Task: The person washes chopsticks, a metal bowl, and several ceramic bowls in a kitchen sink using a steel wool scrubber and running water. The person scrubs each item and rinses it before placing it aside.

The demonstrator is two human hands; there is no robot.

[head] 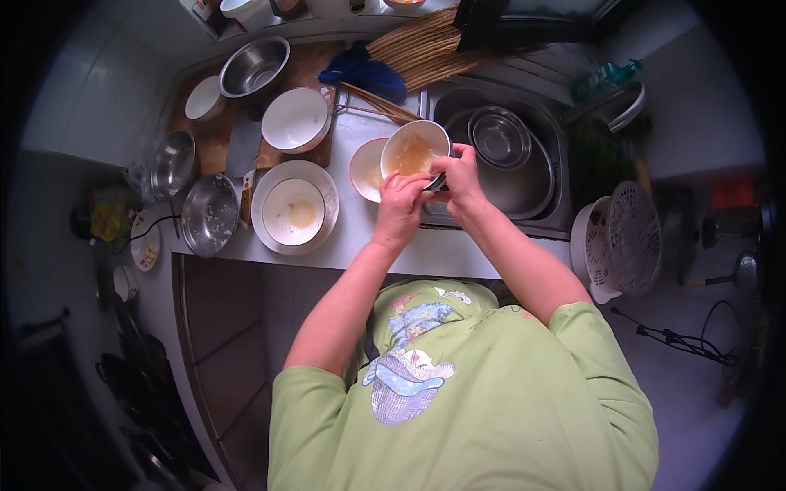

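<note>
Both my left hand [402, 199] and my right hand [457, 178] hold a tilted white bowl [416, 150] with yellowish-brown liquid inside, between the counter and the sink's left edge. Dark rims show under its right side, at my fingers; whether a second bowl is nested there I cannot tell. Partly behind it, a red-rimmed white bowl [367, 170] stands on the white counter, with something pale in it. To the left, a smaller white bowl [293, 212] with a little yellowish liquid sits in a larger white dish [264, 230].
A steel sink [562, 147] holds steel bowls [500, 138]. A cleaver [244, 144] lies on the wooden board [212, 144] beside a white bowl [296, 119]. Steel basins [210, 215] stand left; plastic strainers [632, 239] stand right. Behind are bundled sticks [424, 52] and blue cloth [368, 70].
</note>
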